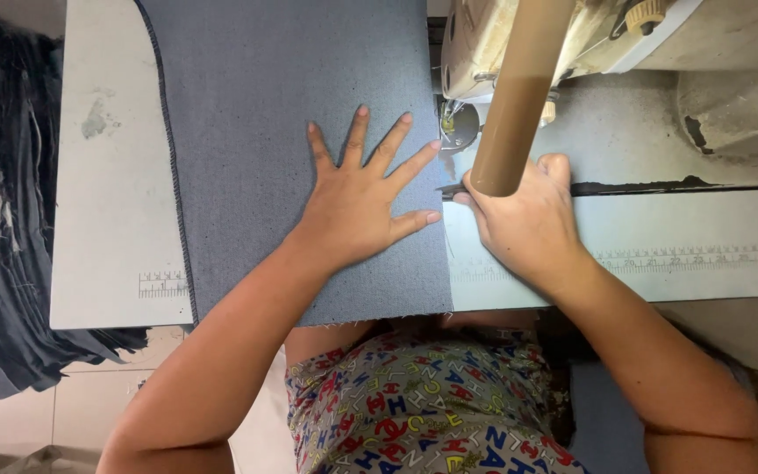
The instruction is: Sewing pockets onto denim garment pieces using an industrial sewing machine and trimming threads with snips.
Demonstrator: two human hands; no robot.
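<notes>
The left hand (pixel 357 202) is laid flat with its fingers spread wide, palm down on the cloth (pixel 274 114). The blue-grey cloth is spread beneath and beyond this hand, covering the table (pixel 107 219) from the near edge to the far edge; a dark stitched seam (pixel 171 175) is seen well to the hand's left. The right hand (pixel 524 219) is placed just right of the left, fingers curled and pressed at the cloth's right edge; what is pinched cannot be told. Directly beyond it the presser foot (pixel 458 127) is found, under the machine (pixel 589 35). A tan tube (pixel 515 105) partly hides the right hand's fingers.
</notes>
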